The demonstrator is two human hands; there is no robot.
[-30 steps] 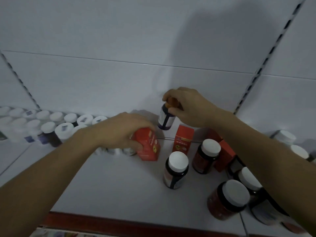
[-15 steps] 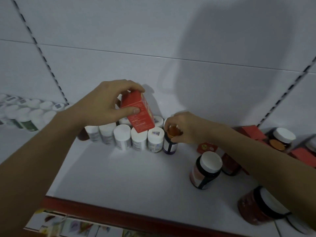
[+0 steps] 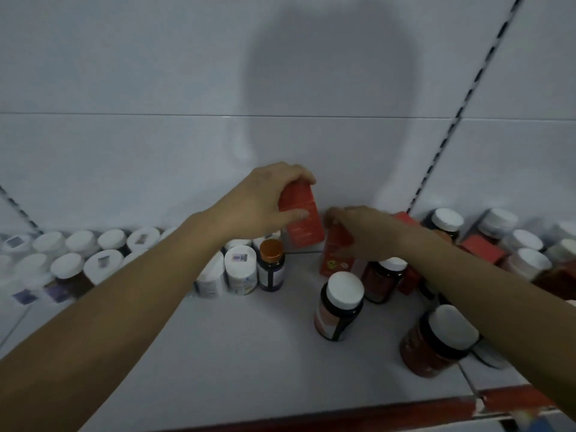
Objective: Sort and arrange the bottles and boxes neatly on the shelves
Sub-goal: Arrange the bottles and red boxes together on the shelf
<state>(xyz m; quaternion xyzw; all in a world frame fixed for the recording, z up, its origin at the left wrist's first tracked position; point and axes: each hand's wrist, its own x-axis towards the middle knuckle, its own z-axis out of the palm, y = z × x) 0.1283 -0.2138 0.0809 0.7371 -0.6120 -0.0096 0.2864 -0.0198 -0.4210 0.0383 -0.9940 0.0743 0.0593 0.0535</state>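
Observation:
My left hand grips a red box by its top, held upright near the white back wall of the shelf. My right hand closes its fingers round a second red box that stands just right of the first. A small dark bottle with an orange cap stands free at the right end of a row of white-capped bottles. Its cap is untouched by either hand.
More white-capped bottles fill the shelf on the left. Dark jars with white lids and red boxes crowd the right side. The white shelf floor ends at a red front edge.
My right hand let go of the orange-capped bottle beside the white row and moved right onto a red box. My left hand carried its red box rightward toward the back wall.

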